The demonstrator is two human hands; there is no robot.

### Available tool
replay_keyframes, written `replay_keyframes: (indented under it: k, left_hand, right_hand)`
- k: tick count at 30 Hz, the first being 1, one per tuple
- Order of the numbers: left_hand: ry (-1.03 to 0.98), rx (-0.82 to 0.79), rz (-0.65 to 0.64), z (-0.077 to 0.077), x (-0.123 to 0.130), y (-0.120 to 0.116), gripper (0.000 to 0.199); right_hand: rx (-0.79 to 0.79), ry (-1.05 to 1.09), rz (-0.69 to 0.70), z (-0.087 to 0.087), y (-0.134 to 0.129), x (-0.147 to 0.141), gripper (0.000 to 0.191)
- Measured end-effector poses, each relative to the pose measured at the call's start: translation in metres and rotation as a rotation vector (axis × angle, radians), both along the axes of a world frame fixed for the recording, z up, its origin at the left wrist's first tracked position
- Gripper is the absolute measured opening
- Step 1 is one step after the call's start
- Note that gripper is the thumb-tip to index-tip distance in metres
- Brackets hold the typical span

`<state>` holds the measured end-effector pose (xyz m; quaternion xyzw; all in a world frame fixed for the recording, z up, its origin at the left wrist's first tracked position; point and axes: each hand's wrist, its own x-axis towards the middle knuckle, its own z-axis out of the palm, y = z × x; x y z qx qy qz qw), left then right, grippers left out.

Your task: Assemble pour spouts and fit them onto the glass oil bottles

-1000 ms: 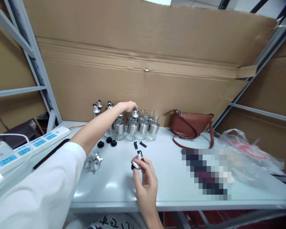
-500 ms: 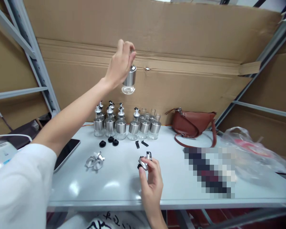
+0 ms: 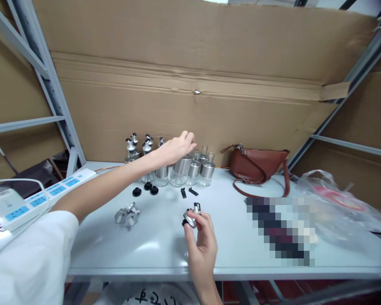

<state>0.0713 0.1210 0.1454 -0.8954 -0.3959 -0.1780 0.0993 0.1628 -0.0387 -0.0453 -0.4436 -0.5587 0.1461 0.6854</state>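
Cardboard (image 3: 190, 42) is backing the pale desk (image 3: 146, 250). Left hand (image 3: 178, 149): fingers are gripping a bottle (image 3: 184, 167) at the rear, hiding its neck. Right hand (image 3: 203, 239): fingers are pinching a metal pourer (image 3: 189, 219). Black writing (image 3: 150, 296) below is running off-frame, unreadable. Bare desk is stretching from pourer to near edge.

The pale, glossy surface (image 3: 238, 241) carries a cluster of glass bottles (image 3: 207, 171) with metal bands along its back. In front of them lie three black stoppers (image 3: 136, 192), two small black pieces (image 3: 193, 192) and several silvery parts (image 3: 127, 215). A white power strip (image 3: 52, 194) lies at left, a brown bag (image 3: 250, 167) and clear plastic bag (image 3: 339, 212) at right; the pixelated patch (image 3: 277, 233) probably covers something, unreadable here.
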Motion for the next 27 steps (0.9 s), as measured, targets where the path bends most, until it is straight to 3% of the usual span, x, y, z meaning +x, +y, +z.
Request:
replay_keyframes:
  k: [7,11,15,22,27]
  left_hand:
    - [0.011,-0.046,0.032,-0.015,-0.006,0.023,0.032]
    - [-0.066,-0.015,-0.001,-0.023,-0.013,0.020,0.031]
    - [-0.178,-0.049,-0.046,-0.027,-0.027,-0.011,0.026]
    - [-0.234,-0.477,-0.304,-0.057,-0.051,-0.085,0.021]
    - [-0.308,-0.593,-0.416,-0.063,-0.057,-0.107,0.016]
  right_hand:
    - [0.010,-0.017,-0.028,0.004,-0.002,0.001,0.016]
    - [0.016,-0.009,-0.046,0.007,-0.003,0.000,0.015]
    - [0.040,0.088,-0.091,0.006,-0.004,-0.002,0.018]
    - [0.070,0.139,-0.057,-0.001,-0.005,0.000,0.024]
    - [0.126,0.162,0.008,0.000,-0.007,0.000,0.031]
